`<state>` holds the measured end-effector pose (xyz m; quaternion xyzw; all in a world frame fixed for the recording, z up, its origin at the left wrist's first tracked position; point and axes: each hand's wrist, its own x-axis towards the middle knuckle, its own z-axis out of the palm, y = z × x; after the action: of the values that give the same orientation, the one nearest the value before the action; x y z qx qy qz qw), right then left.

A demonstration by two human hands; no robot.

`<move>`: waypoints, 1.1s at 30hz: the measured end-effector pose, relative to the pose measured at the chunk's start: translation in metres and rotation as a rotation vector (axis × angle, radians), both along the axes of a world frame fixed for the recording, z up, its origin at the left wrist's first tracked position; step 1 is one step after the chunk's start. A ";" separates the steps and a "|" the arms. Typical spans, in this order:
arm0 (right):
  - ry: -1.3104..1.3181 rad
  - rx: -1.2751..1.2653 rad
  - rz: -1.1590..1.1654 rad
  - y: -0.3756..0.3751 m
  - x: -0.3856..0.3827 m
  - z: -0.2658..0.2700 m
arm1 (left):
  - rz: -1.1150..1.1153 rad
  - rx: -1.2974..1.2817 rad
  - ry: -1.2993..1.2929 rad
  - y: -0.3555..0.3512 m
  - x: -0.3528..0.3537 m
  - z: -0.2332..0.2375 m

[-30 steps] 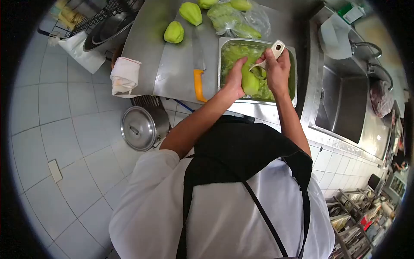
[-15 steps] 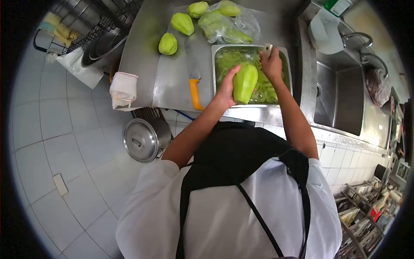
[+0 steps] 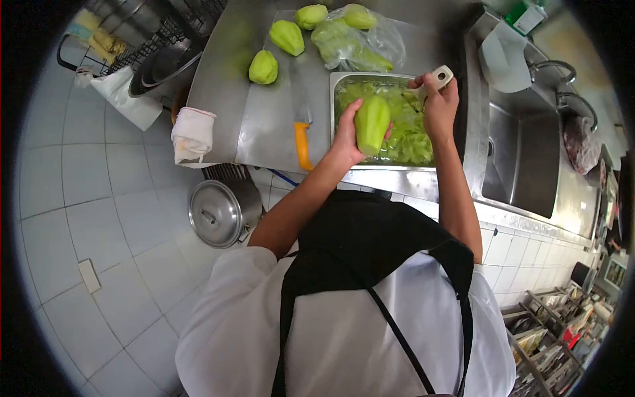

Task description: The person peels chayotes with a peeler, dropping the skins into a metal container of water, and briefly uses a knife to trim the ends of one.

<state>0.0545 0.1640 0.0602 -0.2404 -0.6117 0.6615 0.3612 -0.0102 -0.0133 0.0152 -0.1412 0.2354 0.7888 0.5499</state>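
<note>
My left hand point(image 3: 346, 135) is wrapped round a pale green chayote point(image 3: 373, 126), holding it over a metal pan point(image 3: 333, 99). In my right hand point(image 3: 439, 109) is a peeler point(image 3: 439, 78) with a pale handle that has a hole at its end. Its thin dark working end points toward the chayote and stands a little apart from it. Green peelings point(image 3: 415, 145) lie in the pan, in what looks like water. The chayote partly hides the pan's contents, and its underside is out of sight.
Several chayotes point(image 3: 286, 38) lie on the steel counter beside a clear plastic bag point(image 3: 344, 43) with more. A knife point(image 3: 302, 142) with an orange handle rests left of the pan. A folded cloth point(image 3: 193, 135) sits at the counter's corner. Right is a sink point(image 3: 522, 145); below, a lidded pot point(image 3: 217, 213).
My right hand has moved right and slightly up with the peeler, away from the chayote, and the handle now points up and right. My left hand keeps its hold on the chayote.
</note>
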 end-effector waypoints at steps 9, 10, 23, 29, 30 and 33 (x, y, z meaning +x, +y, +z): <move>0.179 -0.371 0.089 -0.018 0.013 0.021 | 0.054 -0.007 -0.062 -0.002 0.013 -0.005; 0.191 -0.406 0.135 -0.019 0.013 0.023 | 0.057 0.000 -0.053 0.000 0.012 -0.005; 0.217 -0.455 0.049 -0.012 0.017 0.020 | -0.073 0.118 0.126 -0.026 0.012 0.000; 0.245 -0.611 0.109 -0.022 0.013 0.017 | -0.157 0.213 0.238 -0.020 0.011 0.008; 0.238 -0.598 0.117 -0.021 0.012 0.017 | -0.172 0.215 0.259 -0.017 0.010 0.010; 0.220 -0.576 0.090 -0.023 0.016 0.020 | -0.171 0.171 0.223 -0.019 0.015 0.013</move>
<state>0.0708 0.1415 0.0806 -0.2325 -0.3663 0.8450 0.3127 0.0046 -0.0324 0.0279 0.0153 0.2382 0.7671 0.5955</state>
